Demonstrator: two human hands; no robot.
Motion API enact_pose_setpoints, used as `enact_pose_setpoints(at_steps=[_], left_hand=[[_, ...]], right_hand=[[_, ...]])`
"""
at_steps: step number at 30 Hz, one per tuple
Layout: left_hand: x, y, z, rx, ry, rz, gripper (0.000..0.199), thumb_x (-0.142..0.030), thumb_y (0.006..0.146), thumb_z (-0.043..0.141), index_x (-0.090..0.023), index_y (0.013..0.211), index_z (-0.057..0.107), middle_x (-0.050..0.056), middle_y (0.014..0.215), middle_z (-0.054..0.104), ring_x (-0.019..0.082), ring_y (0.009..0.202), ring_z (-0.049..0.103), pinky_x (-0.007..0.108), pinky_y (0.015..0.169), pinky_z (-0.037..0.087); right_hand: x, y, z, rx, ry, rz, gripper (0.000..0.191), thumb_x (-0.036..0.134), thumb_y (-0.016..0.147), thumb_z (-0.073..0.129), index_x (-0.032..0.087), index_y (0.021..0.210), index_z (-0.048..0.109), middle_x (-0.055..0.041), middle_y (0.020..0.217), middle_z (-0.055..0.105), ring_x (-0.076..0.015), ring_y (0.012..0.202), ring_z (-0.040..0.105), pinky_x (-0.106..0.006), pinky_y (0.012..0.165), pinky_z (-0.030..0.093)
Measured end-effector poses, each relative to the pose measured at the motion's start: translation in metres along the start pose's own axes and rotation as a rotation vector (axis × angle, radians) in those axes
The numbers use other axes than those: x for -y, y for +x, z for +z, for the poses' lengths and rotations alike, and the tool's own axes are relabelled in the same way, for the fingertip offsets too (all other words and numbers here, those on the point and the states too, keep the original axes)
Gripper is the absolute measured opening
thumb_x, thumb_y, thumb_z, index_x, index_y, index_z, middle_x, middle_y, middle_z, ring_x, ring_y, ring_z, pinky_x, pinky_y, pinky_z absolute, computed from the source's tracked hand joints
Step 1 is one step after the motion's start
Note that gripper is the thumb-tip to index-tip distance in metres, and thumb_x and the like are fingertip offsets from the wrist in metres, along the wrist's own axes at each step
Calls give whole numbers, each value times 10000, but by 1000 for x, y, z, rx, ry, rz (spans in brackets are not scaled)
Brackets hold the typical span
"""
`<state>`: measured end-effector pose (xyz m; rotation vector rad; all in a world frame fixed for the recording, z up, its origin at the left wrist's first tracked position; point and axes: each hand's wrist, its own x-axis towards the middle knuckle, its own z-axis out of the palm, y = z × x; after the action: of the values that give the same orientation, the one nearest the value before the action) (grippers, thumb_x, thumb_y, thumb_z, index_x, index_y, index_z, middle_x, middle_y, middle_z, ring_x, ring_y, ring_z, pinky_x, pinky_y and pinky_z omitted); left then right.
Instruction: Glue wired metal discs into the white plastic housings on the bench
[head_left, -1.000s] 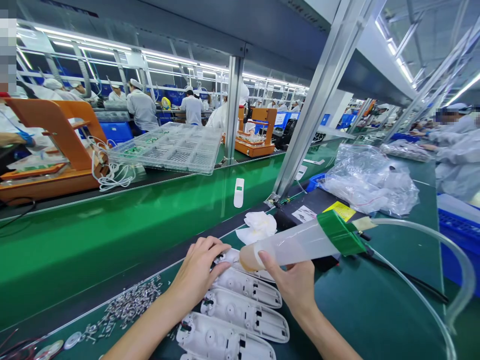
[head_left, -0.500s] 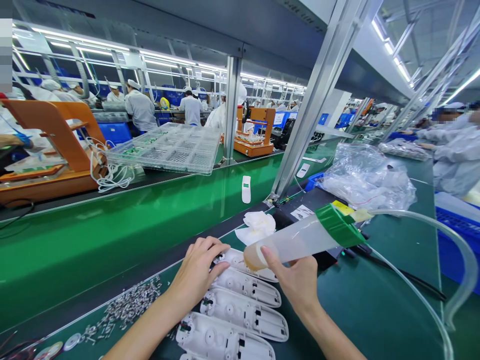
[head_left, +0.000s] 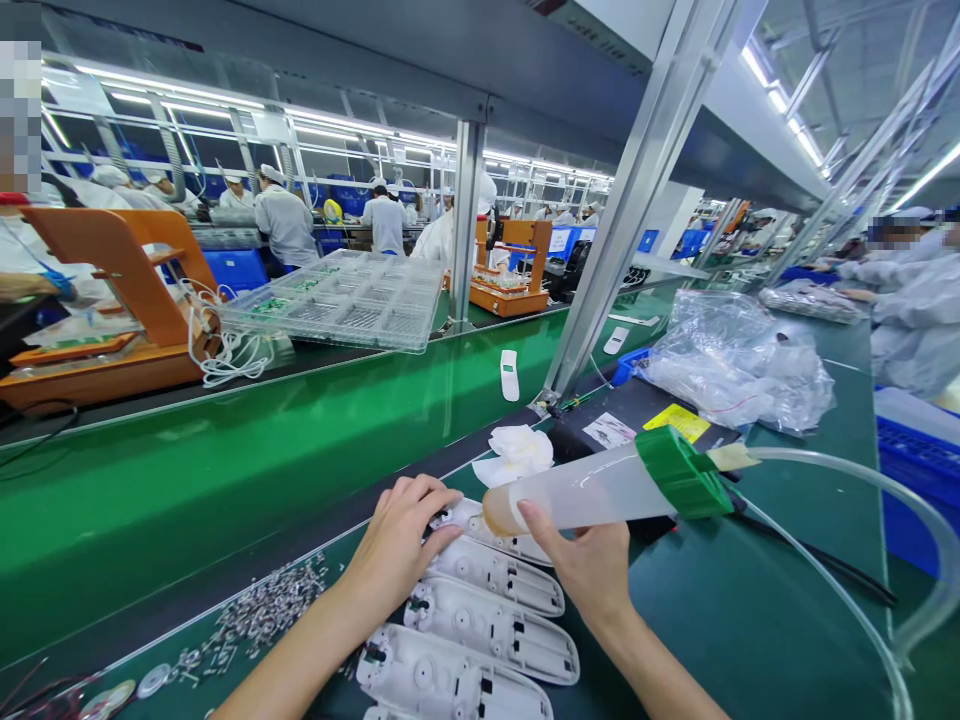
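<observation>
My right hand point(head_left: 592, 570) is wrapped round a dispensing syringe point(head_left: 592, 485), a wide translucent barrel with amber matter at its lower end and a green cap joined to a clear hose. The barrel slants down to the left over the farthest white plastic shell point(head_left: 469, 515); its tip is hidden. At that shell's left end, my left hand point(head_left: 405, 530) grips the edge between thumb and curled fingers. Several similar shells, open side up, lie in a row towards me, among them a near shell point(head_left: 450, 675). Dark small parts sit in their left ends.
A heap of small metal parts point(head_left: 274, 605) lies left of my left forearm. Crumpled white tissue point(head_left: 517, 455), a black box point(head_left: 577, 420) and plastic bags point(head_left: 742, 350) are beyond the shells. A green conveyor point(head_left: 300, 430) carries a white cover point(head_left: 509, 375). A metal post point(head_left: 622, 220) rises behind.
The syringe has shifted slightly left over the far shell, and its capped end has dropped a little. The white cover on the conveyor has moved right. My left hand stays on the shell.
</observation>
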<state>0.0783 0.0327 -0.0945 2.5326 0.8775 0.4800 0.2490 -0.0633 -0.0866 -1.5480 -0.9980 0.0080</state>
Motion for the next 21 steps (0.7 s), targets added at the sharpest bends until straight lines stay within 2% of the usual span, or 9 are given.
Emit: enact_pose_setpoints(at_steps=[10,17,21], left_hand=[[-3,1,-2,26,10,-10,268,-119,854,576,-233,1097,570,24,1087,568,233,976,498,417,871,388],[-2,1,-1,31,10,-11,268,-125,857,582,-233,1101,557,21,1090,563,227,983,491,411,871,388],[-1,1,0,30,11,-12,275,-133,857,587,-234,1110,553,18,1093,562,227,984,494,406,866,393]], right_hand=[[0,5,-6,4,-27,-11,338,473,645,678,136,667,684,-106,677,669,-258,604,650,-307,541,541],[4,3,-6,40,40,88,344,490,609,688,146,634,683,-98,650,663,-261,597,644,-308,515,533],[5,3,-2,11,132,170,352,479,590,716,135,609,642,-66,536,615,-206,450,571,-300,437,491]])
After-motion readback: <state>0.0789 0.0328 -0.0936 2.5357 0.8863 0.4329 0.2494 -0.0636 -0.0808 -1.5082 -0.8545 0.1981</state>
